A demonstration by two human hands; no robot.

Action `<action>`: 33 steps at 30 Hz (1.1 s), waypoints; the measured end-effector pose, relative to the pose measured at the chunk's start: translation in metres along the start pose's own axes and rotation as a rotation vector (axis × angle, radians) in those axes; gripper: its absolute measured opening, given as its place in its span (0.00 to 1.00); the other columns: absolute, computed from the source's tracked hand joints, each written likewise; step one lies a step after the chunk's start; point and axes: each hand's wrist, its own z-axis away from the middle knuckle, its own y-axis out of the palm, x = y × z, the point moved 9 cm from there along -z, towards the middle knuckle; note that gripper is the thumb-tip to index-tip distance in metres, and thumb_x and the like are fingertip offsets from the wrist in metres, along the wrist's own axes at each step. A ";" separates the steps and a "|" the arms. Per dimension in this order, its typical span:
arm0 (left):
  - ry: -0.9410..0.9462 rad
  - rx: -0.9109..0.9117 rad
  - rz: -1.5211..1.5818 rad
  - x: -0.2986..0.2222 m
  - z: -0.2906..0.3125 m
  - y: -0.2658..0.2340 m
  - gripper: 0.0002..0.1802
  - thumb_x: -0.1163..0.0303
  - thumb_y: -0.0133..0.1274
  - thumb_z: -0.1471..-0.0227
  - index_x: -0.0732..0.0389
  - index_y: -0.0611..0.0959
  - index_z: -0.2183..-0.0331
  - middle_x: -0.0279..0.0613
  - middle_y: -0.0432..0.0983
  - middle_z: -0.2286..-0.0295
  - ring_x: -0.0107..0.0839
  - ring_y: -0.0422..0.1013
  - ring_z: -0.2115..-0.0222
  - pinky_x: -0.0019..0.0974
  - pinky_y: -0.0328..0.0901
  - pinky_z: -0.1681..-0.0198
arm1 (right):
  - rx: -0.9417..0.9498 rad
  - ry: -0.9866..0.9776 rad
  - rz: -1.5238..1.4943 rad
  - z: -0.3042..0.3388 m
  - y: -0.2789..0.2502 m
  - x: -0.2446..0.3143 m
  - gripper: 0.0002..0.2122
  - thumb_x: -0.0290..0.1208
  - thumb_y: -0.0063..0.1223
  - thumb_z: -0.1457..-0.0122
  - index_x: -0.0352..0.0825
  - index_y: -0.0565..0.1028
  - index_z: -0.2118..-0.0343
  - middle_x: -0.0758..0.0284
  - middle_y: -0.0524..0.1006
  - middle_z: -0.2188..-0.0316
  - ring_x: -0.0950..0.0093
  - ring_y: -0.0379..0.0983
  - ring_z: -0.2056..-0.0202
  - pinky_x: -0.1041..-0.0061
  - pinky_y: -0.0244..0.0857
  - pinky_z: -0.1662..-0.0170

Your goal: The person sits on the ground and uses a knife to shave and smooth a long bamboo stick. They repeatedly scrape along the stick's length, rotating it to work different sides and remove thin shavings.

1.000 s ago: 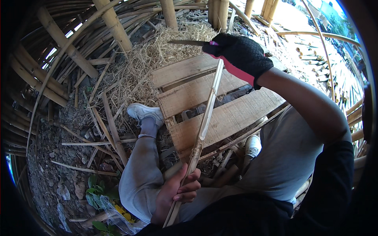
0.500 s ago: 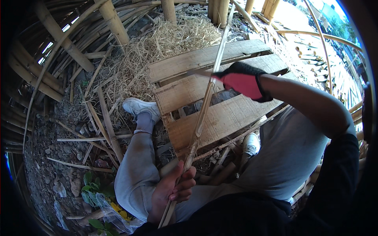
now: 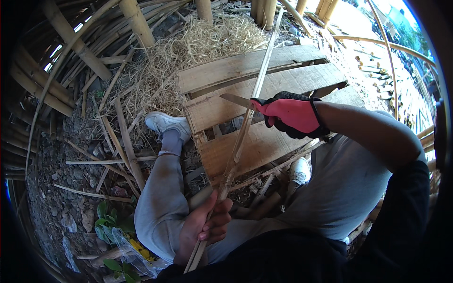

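Note:
A long split bamboo strip point(image 3: 242, 137) slants from my lap up and away across a low wooden slatted platform point(image 3: 245, 150). My bare left hand point(image 3: 206, 228) is wrapped round its near part, beside my left knee. In a pink and black work glove, my right hand point(image 3: 293, 114) grips a knife point(image 3: 234, 100). Its pointed blade lies crosswise at the strip, over the middle slat, with the tip toward the left. The handle is mostly hidden in the glove.
A heap of pale shavings point(image 3: 207, 40) lies behind the platform. Loose bamboo sticks point(image 3: 126, 141) litter the stony ground at left. Upright bamboo poles point(image 3: 137, 23) stand at the back, and a clear plastic bag point(image 3: 134, 252) with yellow in it lies by my left leg.
My right hand and the knife have moved down the strip toward me, and the blade shows more plainly. My left hand keeps its hold with barely any shift.

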 end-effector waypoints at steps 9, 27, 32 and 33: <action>0.032 -0.022 0.043 -0.002 0.002 -0.002 0.23 0.47 0.29 0.31 0.54 0.64 0.71 0.28 0.60 0.90 0.18 0.62 0.95 0.21 0.52 0.94 | -0.189 -0.076 -0.139 0.001 -0.044 0.002 0.10 0.37 0.51 0.40 0.36 0.74 0.69 0.75 0.63 0.85 0.81 0.58 0.88 0.74 0.53 0.84; -0.044 -0.021 -0.054 0.000 0.000 -0.002 0.24 0.41 0.33 0.34 0.49 0.63 0.72 0.24 0.55 0.90 0.15 0.54 0.96 0.20 0.46 0.93 | 0.030 -0.017 0.107 -0.001 0.000 0.003 0.15 0.41 0.45 0.37 0.35 0.74 0.72 0.73 0.62 0.88 0.78 0.60 0.90 0.73 0.54 0.87; -0.044 0.009 -0.056 0.004 0.000 0.003 0.24 0.42 0.33 0.34 0.49 0.63 0.72 0.23 0.55 0.90 0.15 0.54 0.95 0.20 0.46 0.93 | -0.008 -0.025 0.109 0.003 -0.010 0.002 0.15 0.42 0.45 0.38 0.35 0.74 0.72 0.74 0.62 0.88 0.79 0.58 0.91 0.75 0.53 0.87; -0.032 -0.027 -0.074 0.002 -0.001 -0.001 0.24 0.41 0.33 0.34 0.49 0.63 0.72 0.23 0.55 0.90 0.15 0.55 0.95 0.20 0.46 0.93 | 0.037 0.024 0.061 0.008 0.001 -0.002 0.15 0.42 0.45 0.38 0.35 0.73 0.72 0.73 0.62 0.88 0.78 0.58 0.91 0.75 0.53 0.87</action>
